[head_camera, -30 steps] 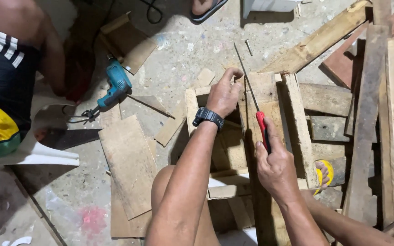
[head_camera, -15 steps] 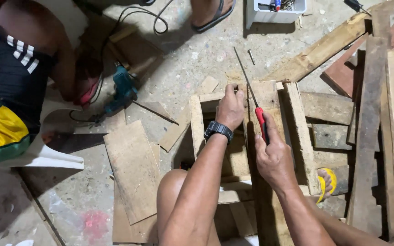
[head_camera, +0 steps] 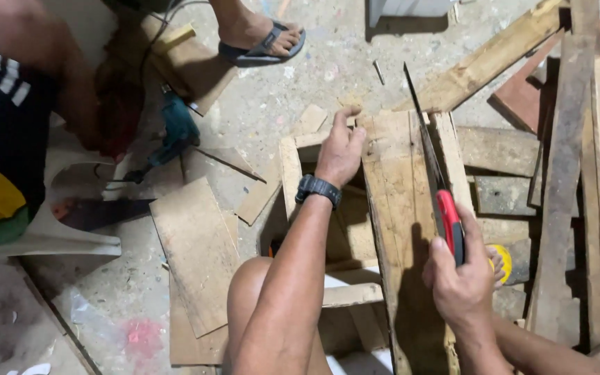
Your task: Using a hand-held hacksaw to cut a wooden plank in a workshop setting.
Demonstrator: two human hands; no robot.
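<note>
So the right hand [head_camera: 461, 281] is gripping a handsaw [head_camera: 433, 182] by its red and black handle, fingers wrapped tight around it. The saw's long axis is running almost straight away from the person, tilting a bit to the left as it goes: handle end near the body, thin blade tip pointing up and away toward the far concrete. The blade is sitting on edge along the right side of a wide wooden plank [head_camera: 398, 229], right at the gap between it and a narrower slat [head_camera: 453, 161] beside it.

The left hand [head_camera: 340, 149] is pressing down flat on the far end of that plank, fingers spread open, thumb hooking over the top edge, not holding anything, just bracing. There's a black wristwatch [head_camera: 318, 189] on that wrist.

The plank is lying on a rough wooden frame [head_camera: 290, 167], its long axis also running away from the person.

Off to the left another person is sitting on a white plastic chair [head_camera: 71, 239], with a teal power drill [head_camera: 175, 132] lying on the floor near them and a sandalled foot [head_camera: 262, 38] further up. Loose plywood offcuts [head_camera: 196, 250] are lying beside the frame.
</note>
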